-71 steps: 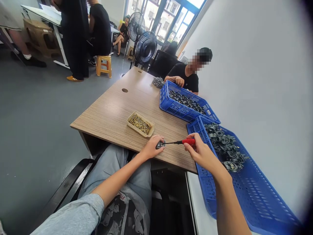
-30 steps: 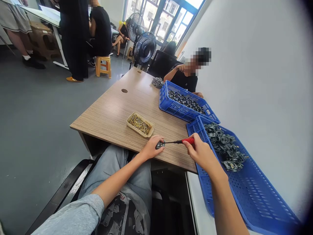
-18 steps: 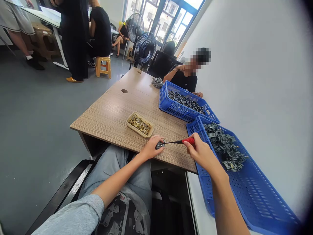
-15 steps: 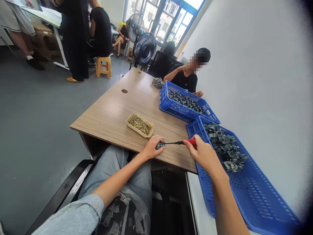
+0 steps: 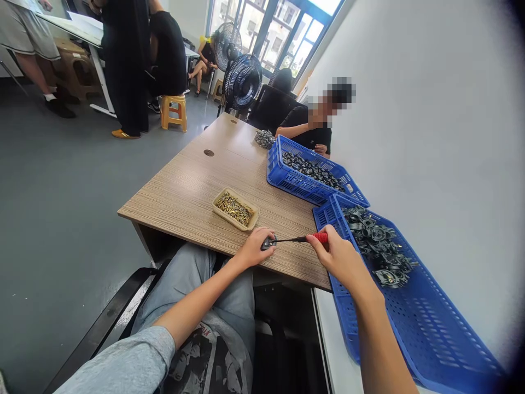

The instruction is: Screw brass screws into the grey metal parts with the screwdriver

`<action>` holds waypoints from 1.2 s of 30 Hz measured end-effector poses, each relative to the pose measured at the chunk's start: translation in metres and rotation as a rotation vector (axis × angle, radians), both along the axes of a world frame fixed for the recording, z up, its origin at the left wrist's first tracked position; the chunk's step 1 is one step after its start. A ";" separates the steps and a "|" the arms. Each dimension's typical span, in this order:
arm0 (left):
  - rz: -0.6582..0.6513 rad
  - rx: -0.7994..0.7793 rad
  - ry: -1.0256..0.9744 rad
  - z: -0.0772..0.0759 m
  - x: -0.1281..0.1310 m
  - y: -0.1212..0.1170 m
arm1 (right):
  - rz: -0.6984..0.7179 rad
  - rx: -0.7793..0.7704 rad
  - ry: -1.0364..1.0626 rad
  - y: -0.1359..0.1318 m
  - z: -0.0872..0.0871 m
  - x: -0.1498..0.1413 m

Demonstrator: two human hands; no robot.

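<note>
My left hand (image 5: pixel 256 249) pins a small grey metal part (image 5: pixel 268 243) to the tabletop near its front edge, fingers curled round it. In my right hand (image 5: pixel 337 254) is a screwdriver with a red handle (image 5: pixel 321 238). Its dark shaft lies nearly level and points left, the tip meeting the metal part. Whether a screw sits under the tip is too small to tell. Just beyond my left hand stands a cream plastic tub (image 5: pixel 221 214) filled with brass-coloured screws (image 5: pixel 234 208).
A long blue crate (image 5: pixel 435 328) with a heap of grey metal parts (image 5: pixel 375 241) stands right of the wood-grain table (image 5: pixel 176 186). Behind it, a second blue crate (image 5: pixel 287 178) holds dark parts. A pile of small metal pieces (image 5: pixel 265 139) lies farther back, near a seated co-worker (image 5: pixel 305 123).
My left hand and the metal part stay in place. My right hand shifts only slightly on the screwdriver, whose tip stays at the part. The co-worker opposite moves their hands and arms.
</note>
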State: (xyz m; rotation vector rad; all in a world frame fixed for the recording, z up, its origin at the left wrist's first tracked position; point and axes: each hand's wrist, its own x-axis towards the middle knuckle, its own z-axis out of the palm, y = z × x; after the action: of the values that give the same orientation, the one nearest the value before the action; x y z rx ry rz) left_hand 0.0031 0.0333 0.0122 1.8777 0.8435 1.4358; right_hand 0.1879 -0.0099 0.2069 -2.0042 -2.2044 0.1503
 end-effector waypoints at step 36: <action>0.000 -0.005 -0.002 0.000 0.000 -0.001 | -0.021 0.016 -0.010 -0.002 -0.004 0.001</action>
State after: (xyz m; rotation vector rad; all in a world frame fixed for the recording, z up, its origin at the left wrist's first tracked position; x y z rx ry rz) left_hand 0.0035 0.0328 0.0121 1.8727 0.8453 1.4336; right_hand 0.1891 -0.0115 0.2033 -2.0237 -2.1825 0.1199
